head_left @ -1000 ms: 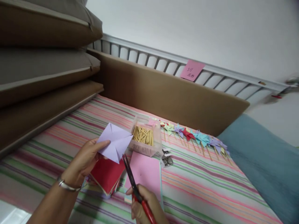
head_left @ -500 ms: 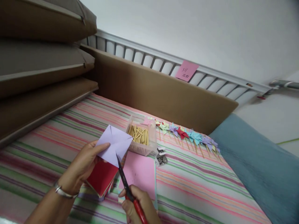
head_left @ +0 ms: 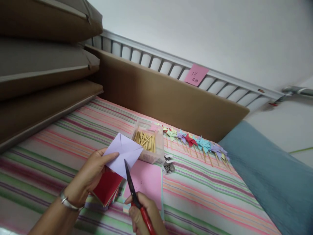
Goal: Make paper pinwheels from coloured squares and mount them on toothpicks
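Pinched between thumb and fingers of my left hand (head_left: 96, 168) is a square of lilac paper (head_left: 130, 151), with short slits running in from its corners. My right hand (head_left: 146, 212) is closed around the red handles of a pair of scissors (head_left: 132, 187). The dark blades look shut, or nearly so, and their tip lies over the paper's near corner. Beneath my left hand sits a stack of small paper squares with a red one (head_left: 107, 186) on top. A pile of larger sheets, pink paper (head_left: 146, 182) uppermost, lies beyond the scissors.
Behind the paper stands a clear plastic box (head_left: 158, 143) of thin wooden sticks (head_left: 145, 141). A small container of metal pins (head_left: 168, 167) is beside it. Finished paper pinwheels (head_left: 190, 139) lie in a row along a brown board (head_left: 171, 98). Stacked cushions (head_left: 49, 62) rise at left.
My left hand has shifted slightly to the right with the lilac paper. The scissors stay at its near corner, their blades now closer together or at the same closure.
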`<state>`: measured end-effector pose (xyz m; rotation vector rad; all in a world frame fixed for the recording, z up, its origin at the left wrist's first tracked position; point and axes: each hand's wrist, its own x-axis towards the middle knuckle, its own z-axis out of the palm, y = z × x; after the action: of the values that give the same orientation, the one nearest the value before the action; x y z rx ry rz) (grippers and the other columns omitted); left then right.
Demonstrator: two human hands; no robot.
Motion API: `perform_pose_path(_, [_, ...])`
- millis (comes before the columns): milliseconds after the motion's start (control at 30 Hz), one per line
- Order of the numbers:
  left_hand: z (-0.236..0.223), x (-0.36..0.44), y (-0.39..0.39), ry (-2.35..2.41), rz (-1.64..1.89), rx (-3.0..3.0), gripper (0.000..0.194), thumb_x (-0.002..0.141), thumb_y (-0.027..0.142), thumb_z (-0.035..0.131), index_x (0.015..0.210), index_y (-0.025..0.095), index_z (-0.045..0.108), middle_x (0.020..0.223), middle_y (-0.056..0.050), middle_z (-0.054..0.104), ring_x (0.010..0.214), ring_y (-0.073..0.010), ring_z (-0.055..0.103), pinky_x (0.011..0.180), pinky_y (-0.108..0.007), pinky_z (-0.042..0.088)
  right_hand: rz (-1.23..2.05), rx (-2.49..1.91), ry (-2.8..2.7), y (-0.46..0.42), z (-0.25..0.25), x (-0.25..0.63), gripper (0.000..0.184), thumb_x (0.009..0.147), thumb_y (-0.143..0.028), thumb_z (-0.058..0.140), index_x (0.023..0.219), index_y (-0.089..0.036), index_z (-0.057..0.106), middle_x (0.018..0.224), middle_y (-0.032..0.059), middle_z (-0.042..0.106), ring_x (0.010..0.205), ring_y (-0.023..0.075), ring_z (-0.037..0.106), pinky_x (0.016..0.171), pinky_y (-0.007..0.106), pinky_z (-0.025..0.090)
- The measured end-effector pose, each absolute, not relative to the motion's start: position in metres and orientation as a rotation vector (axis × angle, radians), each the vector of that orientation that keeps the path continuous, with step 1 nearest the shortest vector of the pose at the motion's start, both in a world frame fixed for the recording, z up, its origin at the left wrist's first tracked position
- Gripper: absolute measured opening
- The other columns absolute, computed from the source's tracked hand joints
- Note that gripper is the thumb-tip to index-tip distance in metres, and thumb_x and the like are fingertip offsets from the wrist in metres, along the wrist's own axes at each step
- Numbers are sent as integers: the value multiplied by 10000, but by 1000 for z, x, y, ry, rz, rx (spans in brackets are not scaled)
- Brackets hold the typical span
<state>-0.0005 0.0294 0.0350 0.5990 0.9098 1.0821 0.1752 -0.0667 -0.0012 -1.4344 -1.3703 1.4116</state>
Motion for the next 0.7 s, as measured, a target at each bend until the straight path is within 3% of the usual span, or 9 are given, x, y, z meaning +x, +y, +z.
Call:
perform_pose_path(300, [30,-1,30,895,1105,611,201,668,234,718,813,104,666,686,-77,709,560,-169,615,542,-253,472,1429,-1464,-1341,-68,0,173,530,729,-652,486,921,-165,574,469,-69,377,397,68,340,376,172,245])
perform_pose_path(700, [36,1,30,906,1086,594,191,641,248,735,748,107,664,631,-69,699,527,-159,604,517,-239,465,1494,-1449,-1303,-65,0,175,492,712,-605,540,898,-152,583,450,-83,353,380,60,327,368,166,224])
